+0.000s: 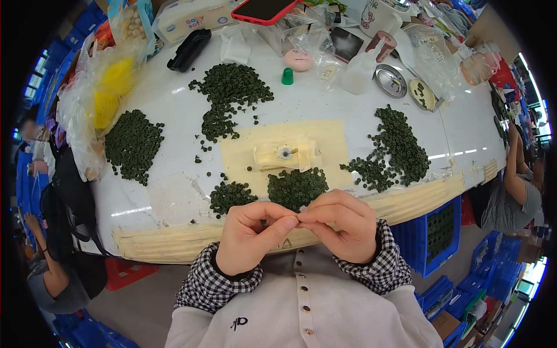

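Just above the table's near edge, my left hand [250, 235] and my right hand [343, 223] meet at the fingertips. Both are closed in a pinch, and whatever lies between them is too small and covered to make out. Right beyond my fingers is a pile of small dark green ring-like parts [297, 188]. A smaller heap of dark green parts [231, 197] lies by my left hand. Farther off, a small metal post [285, 152] stands in a taped block [261, 158] on a yellowish taped patch [243, 136].
More dark green heaps lie at the far left [134, 145], back middle [232, 87] and right [400, 148]. Along the back are a green cap [287, 76], a white bottle [358, 72], a round tin [390, 81] and a red-edged phone [264, 10]. Other people sit at both sides.
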A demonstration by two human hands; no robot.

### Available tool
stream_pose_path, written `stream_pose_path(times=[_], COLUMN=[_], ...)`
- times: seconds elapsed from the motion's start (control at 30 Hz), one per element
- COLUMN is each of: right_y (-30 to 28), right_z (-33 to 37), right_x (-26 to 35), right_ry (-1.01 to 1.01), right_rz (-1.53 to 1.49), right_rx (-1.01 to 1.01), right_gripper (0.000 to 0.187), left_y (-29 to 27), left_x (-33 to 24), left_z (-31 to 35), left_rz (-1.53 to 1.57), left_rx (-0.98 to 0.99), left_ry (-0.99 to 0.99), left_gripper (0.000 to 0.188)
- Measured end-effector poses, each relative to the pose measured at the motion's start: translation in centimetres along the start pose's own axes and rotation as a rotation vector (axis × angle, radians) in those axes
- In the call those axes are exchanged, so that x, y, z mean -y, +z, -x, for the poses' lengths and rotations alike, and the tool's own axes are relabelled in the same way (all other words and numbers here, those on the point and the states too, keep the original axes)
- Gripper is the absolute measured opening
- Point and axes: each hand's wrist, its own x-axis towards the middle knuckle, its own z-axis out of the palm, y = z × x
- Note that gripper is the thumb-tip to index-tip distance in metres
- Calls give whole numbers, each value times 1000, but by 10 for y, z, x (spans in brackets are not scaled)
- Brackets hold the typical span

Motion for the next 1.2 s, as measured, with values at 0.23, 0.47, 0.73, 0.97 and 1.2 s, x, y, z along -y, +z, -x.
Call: stream_pose_path(times=[0.23, 0.47, 0.73, 0.97, 1.2], right_y=[2, -1, 2, 8, 11], right_z=[1, 2, 5, 9, 8], right_x=[-1, -2, -1, 0, -1], right_ry=[-50, -36, 240, 277, 248], right_rz=[48, -1, -269, -291, -319], right_rx=[-31, 24, 12, -11, -37], right_gripper=[18, 18, 15, 14, 16], left_y=[1, -4, 3, 0, 1], left_x=[-2, -6, -1, 3, 0], left_z=[4, 3, 4, 4, 5], left_rz=[-29, -33, -91, -136, -284], left_rx=[7, 46, -48, -52, -86], left_ry=[22, -48, 49, 126, 236], left_gripper=[9, 8, 7, 9, 11])
